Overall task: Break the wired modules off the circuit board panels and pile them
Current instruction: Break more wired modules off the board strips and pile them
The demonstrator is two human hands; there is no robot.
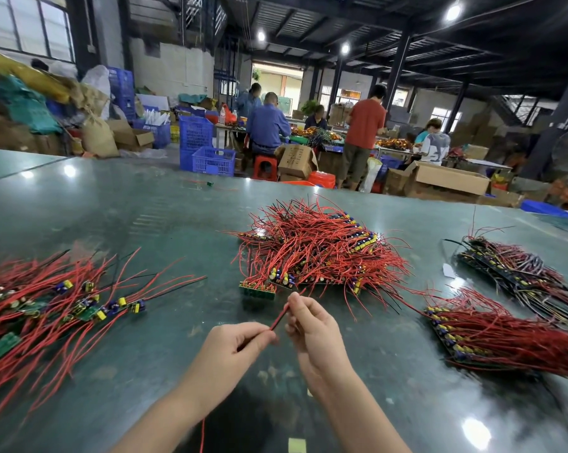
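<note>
Above the table (145, 207), both hands' fingers (259, 330) pinch one thin red wire (280, 318).

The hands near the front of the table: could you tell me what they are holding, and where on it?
Both the left hand and right hand pinch a red wire, one at each end.

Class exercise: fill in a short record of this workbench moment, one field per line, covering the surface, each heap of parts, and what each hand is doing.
surface: glossy dark green table
left heap: separated modules with red leads, spread loosely
middle heap: wired panels, red wires fanned out
near right heap: stacked panels
far right heap: darker panels
left hand: pinches the lower end of a red wire
right hand: fingers curled round the same wire higher up
background: people working at other tables
</note>
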